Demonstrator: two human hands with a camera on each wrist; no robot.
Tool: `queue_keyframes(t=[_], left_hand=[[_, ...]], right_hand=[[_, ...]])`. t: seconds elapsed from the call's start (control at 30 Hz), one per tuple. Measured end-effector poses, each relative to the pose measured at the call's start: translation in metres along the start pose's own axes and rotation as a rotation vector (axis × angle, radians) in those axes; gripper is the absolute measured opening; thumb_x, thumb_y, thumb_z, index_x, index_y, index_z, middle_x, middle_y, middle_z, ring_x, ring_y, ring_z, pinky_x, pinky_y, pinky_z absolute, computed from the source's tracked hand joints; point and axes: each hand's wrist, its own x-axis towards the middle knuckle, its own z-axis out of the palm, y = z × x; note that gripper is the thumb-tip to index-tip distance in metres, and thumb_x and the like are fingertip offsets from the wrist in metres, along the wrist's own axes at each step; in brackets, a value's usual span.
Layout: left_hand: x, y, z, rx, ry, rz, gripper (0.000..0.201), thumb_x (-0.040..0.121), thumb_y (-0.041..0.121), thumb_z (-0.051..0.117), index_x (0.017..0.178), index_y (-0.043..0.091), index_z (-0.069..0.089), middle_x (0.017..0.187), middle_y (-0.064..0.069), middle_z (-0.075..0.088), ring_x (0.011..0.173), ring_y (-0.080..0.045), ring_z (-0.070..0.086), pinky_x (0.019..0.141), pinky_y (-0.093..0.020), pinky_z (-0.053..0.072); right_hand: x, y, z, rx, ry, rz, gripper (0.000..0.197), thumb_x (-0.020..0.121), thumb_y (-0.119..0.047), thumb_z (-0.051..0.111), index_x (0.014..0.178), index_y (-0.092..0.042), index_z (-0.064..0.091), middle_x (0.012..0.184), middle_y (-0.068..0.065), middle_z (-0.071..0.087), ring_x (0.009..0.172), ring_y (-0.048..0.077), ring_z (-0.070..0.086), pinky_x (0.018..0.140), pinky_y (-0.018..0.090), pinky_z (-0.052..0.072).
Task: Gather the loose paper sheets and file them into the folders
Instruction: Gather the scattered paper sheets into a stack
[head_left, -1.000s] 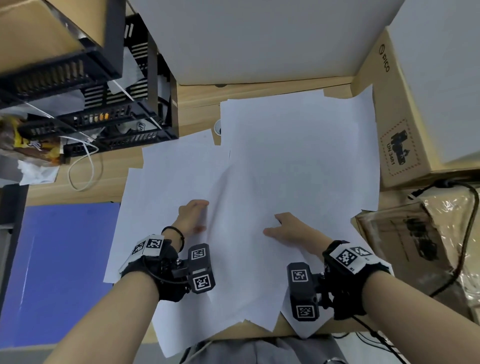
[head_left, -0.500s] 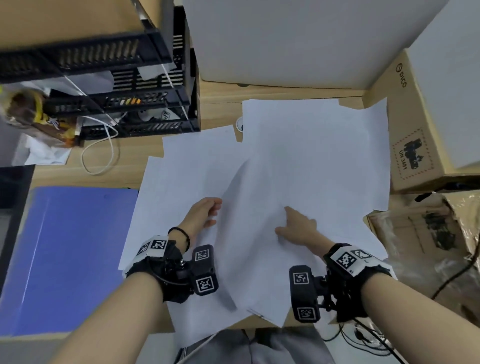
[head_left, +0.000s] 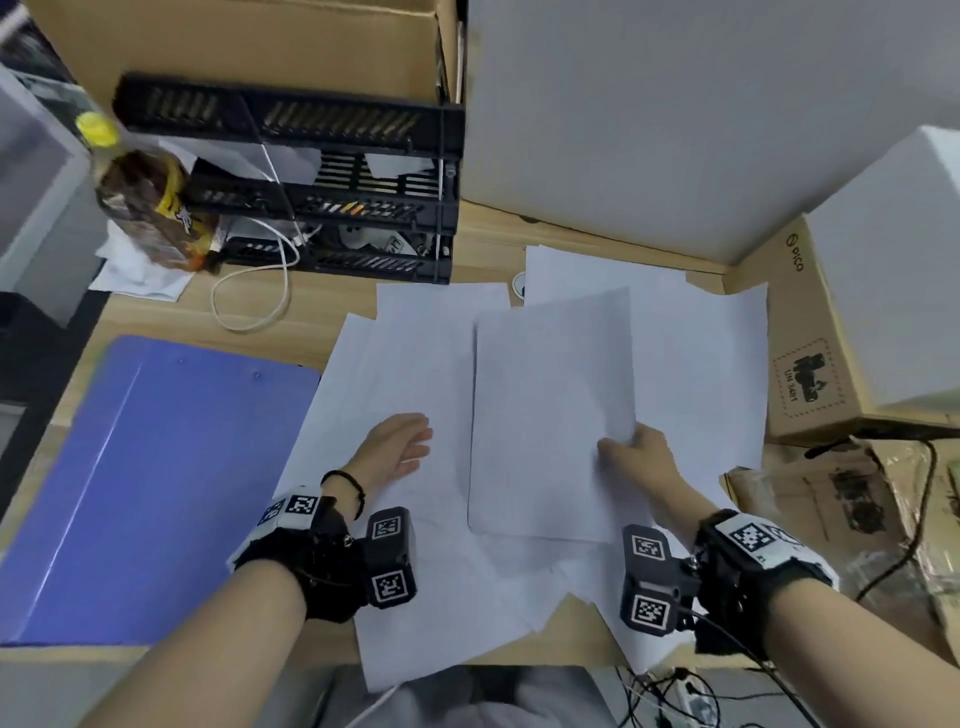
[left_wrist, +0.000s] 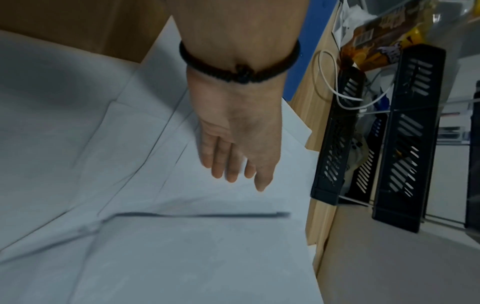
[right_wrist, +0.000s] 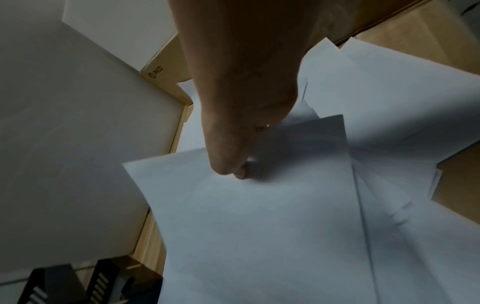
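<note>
On the cluttered wooden desk (head_left: 156, 317), my right hand (head_left: 636, 457) pinches 1 sheet (head_left: 550, 410) off the scattered papers (head_left: 395, 364); left hand (head_left: 397, 441), fingers straight and together, pins them. Blue folder (head_left: 140, 483) waits left.

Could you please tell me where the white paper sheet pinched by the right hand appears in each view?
Head: white paper sheet centre-right, lifted over the spread sheets, right hand at its right edge.
Left wrist: cannot tell it apart among the sheets.
Right wrist: lower centre, below the thumb.
Shared landmark: black slotted plastic tray rack.
</note>
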Motion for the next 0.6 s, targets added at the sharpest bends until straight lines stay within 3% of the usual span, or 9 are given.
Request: queue_keyframes(t=[0.1,0.17,0.23,0.3,0.37,0.43,0.47,0.5,0.6], left_hand=[[-0.001,0.001,0.006,0.084,-0.082,-0.018,0.051,0.091,0.033,0.062,0.135,0.018,0.043,0.122,-0.006,0.058,0.107,-0.020,0.059,0.099,-0.033,0.045],[-0.001,0.000,0.007,0.100,-0.085,-0.010,0.064,0.089,0.032,0.065,0.142,0.019,0.032,0.128,-0.007,0.055,0.108,-0.021,0.060,0.098,-0.032,0.047],[0.002,-0.003,0.005,0.061,-0.021,0.019,0.069,0.089,0.025,0.066,0.144,0.017,0.027,0.125,-0.009,0.055,0.100,-0.021,0.061,0.094,-0.032,0.049],[0.003,-0.007,-0.002,0.037,0.051,0.069,0.064,0.088,0.018,0.066,0.142,0.013,0.031,0.115,-0.011,0.059,0.091,-0.021,0.061,0.090,-0.033,0.051],[0.004,-0.009,-0.011,0.094,0.211,0.160,0.058,0.087,0.013,0.064,0.138,0.011,0.037,0.109,-0.007,0.063,0.095,-0.024,0.062,0.089,-0.034,0.050],[0.004,-0.004,-0.024,0.180,0.533,0.256,0.051,0.086,0.010,0.058,0.134,0.011,0.042,0.112,-0.002,0.062,0.106,-0.029,0.059,0.086,-0.033,0.045],[0.003,0.001,-0.030,0.185,0.651,0.281,0.048,0.086,0.008,0.056,0.133,0.009,0.043,0.112,-0.003,0.060,0.108,-0.030,0.058,0.083,-0.032,0.043],[0.003,0.004,-0.035,0.188,0.688,0.297,0.047,0.086,0.006,0.057,0.131,0.007,0.044,0.116,-0.005,0.060,0.108,-0.031,0.057,0.081,-0.030,0.041],[0.011,0.004,-0.047,0.301,0.512,0.249,0.050,0.082,0.010,0.066,0.129,0.008,0.050,0.127,-0.009,0.057,0.114,-0.028,0.056,0.089,-0.032,0.043]], right_hand=[[-0.004,-0.007,0.010,-0.025,-0.098,-0.047,0.033,0.076,-0.019,0.054,0.107,-0.019,0.065,0.099,0.005,0.072,0.092,0.030,0.069,0.086,0.048,0.057],[-0.010,-0.016,0.015,-0.021,-0.123,-0.071,0.025,0.079,-0.014,0.053,0.101,-0.022,0.064,0.099,0.007,0.072,0.091,0.030,0.069,0.085,0.048,0.057],[-0.018,-0.031,0.019,-0.016,-0.155,-0.086,0.023,0.082,-0.009,0.051,0.097,-0.021,0.063,0.098,0.008,0.072,0.090,0.031,0.069,0.083,0.047,0.058],[-0.024,-0.043,0.022,0.005,-0.209,-0.094,0.026,0.083,-0.005,0.052,0.104,-0.015,0.063,0.097,0.008,0.072,0.087,0.028,0.070,0.075,0.040,0.060],[-0.028,-0.054,0.027,0.040,-0.252,-0.116,0.026,0.085,-0.001,0.053,0.107,-0.010,0.062,0.095,0.005,0.071,0.080,0.021,0.069,0.063,0.027,0.057],[-0.031,-0.063,0.030,0.070,-0.271,-0.147,0.024,0.085,0.001,0.052,0.104,-0.009,0.062,0.093,0.003,0.071,0.077,0.018,0.068,0.060,0.021,0.053],[-0.030,-0.064,0.032,0.082,-0.258,-0.151,0.024,0.085,0.000,0.052,0.105,-0.010,0.063,0.095,0.003,0.072,0.080,0.019,0.068,0.064,0.024,0.054],[-0.028,-0.062,0.035,0.094,-0.240,-0.152,0.026,0.084,-0.002,0.052,0.107,-0.010,0.062,0.099,0.004,0.072,0.086,0.022,0.068,0.071,0.029,0.056],[-0.027,-0.047,0.043,0.099,-0.188,-0.115,0.036,0.081,-0.009,0.050,0.115,-0.014,0.061,0.108,0.004,0.070,0.098,0.027,0.066,0.088,0.042,0.055]])
